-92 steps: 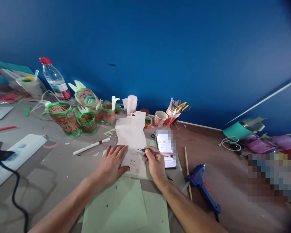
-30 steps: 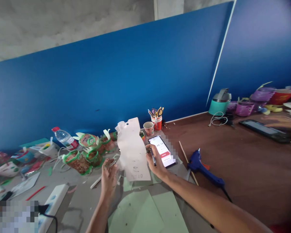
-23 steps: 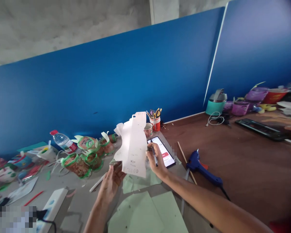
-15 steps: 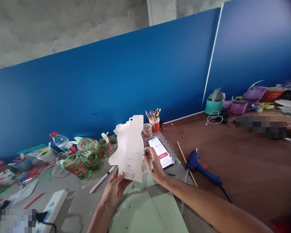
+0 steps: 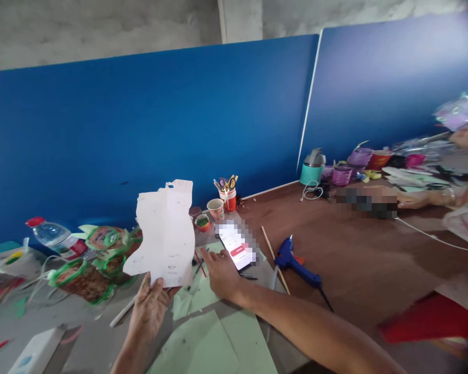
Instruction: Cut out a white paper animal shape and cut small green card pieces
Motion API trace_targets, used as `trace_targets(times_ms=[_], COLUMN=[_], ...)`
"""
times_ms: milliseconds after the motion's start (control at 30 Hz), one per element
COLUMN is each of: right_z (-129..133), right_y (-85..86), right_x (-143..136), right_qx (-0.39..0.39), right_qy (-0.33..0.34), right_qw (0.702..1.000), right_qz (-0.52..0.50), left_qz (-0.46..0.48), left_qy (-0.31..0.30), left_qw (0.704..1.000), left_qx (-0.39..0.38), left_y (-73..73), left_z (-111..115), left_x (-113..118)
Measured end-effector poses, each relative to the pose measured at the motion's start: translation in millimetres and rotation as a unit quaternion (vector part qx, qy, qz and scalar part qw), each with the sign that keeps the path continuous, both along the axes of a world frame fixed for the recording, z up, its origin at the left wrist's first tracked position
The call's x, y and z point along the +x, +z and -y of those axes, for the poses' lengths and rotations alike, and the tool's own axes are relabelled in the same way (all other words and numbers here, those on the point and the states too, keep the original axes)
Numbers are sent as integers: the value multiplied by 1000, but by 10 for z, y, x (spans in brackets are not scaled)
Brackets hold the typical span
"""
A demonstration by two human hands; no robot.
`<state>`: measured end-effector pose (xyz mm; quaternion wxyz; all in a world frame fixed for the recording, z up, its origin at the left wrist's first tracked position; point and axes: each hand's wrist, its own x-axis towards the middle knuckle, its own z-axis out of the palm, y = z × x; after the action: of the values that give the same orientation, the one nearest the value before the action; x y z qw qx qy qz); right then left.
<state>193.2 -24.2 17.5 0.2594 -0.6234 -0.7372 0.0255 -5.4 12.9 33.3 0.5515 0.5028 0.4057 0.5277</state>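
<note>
My left hand [image 5: 150, 301] grips the lower edge of a white paper cutout [image 5: 166, 234], fingers behind it and thumb in front. The sheet stands upright, with a fold down its middle, wavy cut sides and small pencil-like drawings near the bottom. My right hand [image 5: 224, 275] is just right of the paper, apart from it, fingers curled. A dark pen [image 5: 198, 267] points down-left from its fingertips; the grip is partly hidden. Beyond that hand lies a phone [image 5: 237, 246] with a lit screen. Pale green sheets [image 5: 195, 345] lie below my hands.
On the right are a blue glue gun [image 5: 296, 262] and a wooden stick [image 5: 275, 259]. Behind stand a paper cup [image 5: 216, 209] and a red cup of scissors [image 5: 228, 199]. Decorated cups [image 5: 81, 280] and a bottle [image 5: 58, 239] sit left. Another person's hand [image 5: 417, 199] is far right.
The view has swung right. My right hand has turned, its pen now pointing lower left beside the paper. My left hand still holds the paper. Another person's arms have come into view.
</note>
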Motion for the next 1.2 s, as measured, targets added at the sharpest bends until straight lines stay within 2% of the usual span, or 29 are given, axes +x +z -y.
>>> trace_targets(times_ms=[67,167,233,333,400,467,533,600,733,800,900,1000,1200], right_z=[-3,-35,-73,-127,-134,-109,-63,-21,-19,-62,-148,-199,-163], right_y=[34,129,234,432,569,687,770,803,723,647,570,573,637], right_x=[24,94,175,357,498,623,705,726,581,445,251,148,207], right_qx=[12,37,49,33,46,61,70,66,3,-21,-40,-51,-42], right_qy=[-2,-7,6,41,43,42,37,30,25,31,36,33,15], right_qw=[999,986,955,885,843,826,827,842,907,925,932,935,937], right_qz=[-30,-163,-293,-462,-535,-559,-557,-535,-419,-378,-359,-351,-347], left_qz=[45,105,123,141,152,161,176,193,200,189,165,162,200], left_qy=[6,18,32,30,21,22,28,24,20,30,50,75,167], left_qw=[998,992,989,987,986,985,983,980,980,981,984,980,955], left_qx=[-50,-74,-71,-73,-69,-60,-47,-30,-1,14,47,87,143], left_y=[7,30,35,14,-2,0,22,54,90,85,86,133,296], left_z=[-4,-11,-25,-53,-62,-57,-41,-22,-8,-18,-39,-53,-50], left_x=[15,46,56,46,35,28,24,17,-13,-28,-51,-82,-115])
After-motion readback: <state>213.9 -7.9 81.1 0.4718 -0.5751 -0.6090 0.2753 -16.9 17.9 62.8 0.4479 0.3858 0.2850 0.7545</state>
